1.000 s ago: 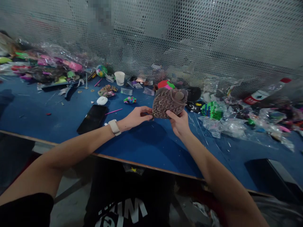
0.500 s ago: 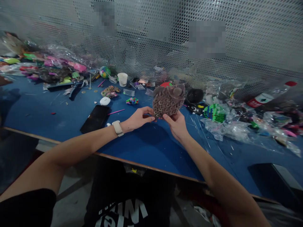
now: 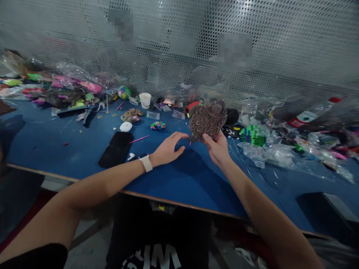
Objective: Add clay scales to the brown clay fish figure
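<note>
A brown owl figure (image 3: pixel 207 120) covered in curled scale shapes, with a round eye near its top, is held upright above the blue table. My right hand (image 3: pixel 217 147) grips its lower right side, thumb in front and the other fingers hidden behind. Just left of the owl is my left hand (image 3: pixel 169 148), apart from it, with thumb and fingers spread and nothing between them. A thin pink stick (image 3: pixel 139 139) lies beside the black phone (image 3: pixel 116 149), left of that hand. A white earbud (image 3: pixel 131 156) rests near my wristband.
Heaps of colourful clay and plastic bags (image 3: pixel 64 87) line the back left. More wrappers (image 3: pixel 277 153) and a bottle with a red cap (image 3: pixel 314 112) are at right. A white cup (image 3: pixel 145 100) stands before the perforated metal screen (image 3: pixel 174 48). A dark box (image 3: pixel 331 213) sits at the right edge.
My left hand has come away from the owl, its fingers opening. My right hand still holds the owl, which appears slightly farther right. The camera view has shifted a little.
</note>
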The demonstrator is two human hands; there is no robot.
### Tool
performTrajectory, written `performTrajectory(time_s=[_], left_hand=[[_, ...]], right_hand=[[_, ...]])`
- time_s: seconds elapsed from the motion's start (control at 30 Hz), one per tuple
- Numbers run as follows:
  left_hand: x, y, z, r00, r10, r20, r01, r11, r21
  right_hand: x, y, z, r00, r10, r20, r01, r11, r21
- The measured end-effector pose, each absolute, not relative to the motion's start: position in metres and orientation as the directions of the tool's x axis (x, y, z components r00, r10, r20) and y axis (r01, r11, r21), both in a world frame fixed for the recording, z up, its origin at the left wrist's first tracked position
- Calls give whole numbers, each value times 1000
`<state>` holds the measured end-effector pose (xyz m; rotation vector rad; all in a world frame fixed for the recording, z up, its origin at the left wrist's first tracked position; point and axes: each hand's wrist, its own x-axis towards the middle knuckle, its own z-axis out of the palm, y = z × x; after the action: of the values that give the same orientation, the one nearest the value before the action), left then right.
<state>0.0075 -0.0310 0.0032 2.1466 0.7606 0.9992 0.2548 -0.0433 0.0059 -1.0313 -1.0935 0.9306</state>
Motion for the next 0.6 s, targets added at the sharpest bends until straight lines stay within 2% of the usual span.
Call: performTrajectory(time_s=[0.23,0.43,0.6], left_hand=[[16,-39,-4,731,504,461,172,-789,590],[17,-42,-5,738,507,446,264,-824,502],[19,-41,-8,762,480,435,269,-845,461]], right_hand=[[268,32,4,279,914,296,-21,313,-949],[281,130,22,259,919,296,14,303,-953],[279,183,25,314,910,271,-32,296,-955]])
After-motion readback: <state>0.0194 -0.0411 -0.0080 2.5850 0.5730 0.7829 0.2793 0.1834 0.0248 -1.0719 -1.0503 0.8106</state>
